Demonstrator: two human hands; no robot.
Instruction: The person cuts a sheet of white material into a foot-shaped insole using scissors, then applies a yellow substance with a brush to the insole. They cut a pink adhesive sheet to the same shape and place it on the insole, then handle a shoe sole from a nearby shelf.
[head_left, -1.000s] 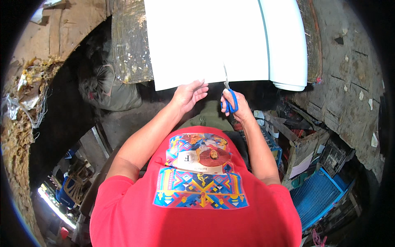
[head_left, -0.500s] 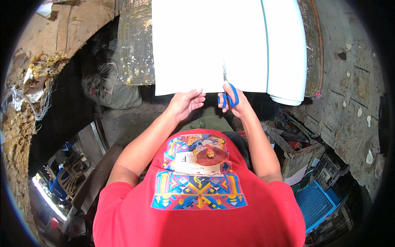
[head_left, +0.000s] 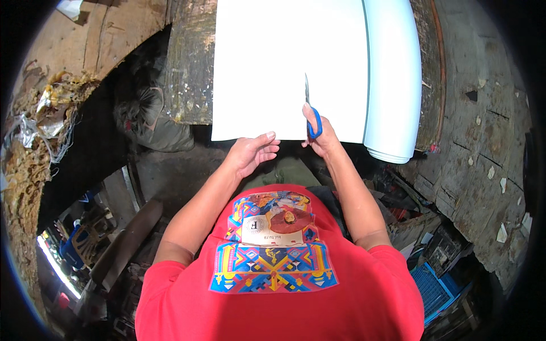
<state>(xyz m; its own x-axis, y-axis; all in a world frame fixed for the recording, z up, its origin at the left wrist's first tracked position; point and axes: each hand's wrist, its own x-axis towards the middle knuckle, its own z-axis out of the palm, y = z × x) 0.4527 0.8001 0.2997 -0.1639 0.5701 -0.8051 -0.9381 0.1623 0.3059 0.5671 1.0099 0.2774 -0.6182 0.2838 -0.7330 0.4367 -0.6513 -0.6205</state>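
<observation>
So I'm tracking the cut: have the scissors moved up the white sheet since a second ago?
Yes. The scissors in the right hand have advanced away from the white sheet's near edge, deeper into it.

right hand (head_left: pixel 319 133): scissors (head_left: pixel 310 111) cutting white sheet (head_left: pixel 284 68) | left hand (head_left: pixel 253 152): sheet edge

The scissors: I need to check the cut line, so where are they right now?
In the head view the blue-handled scissors sit right of centre, in the right hand, blades up into the white sheet, beside the left hand.
</observation>
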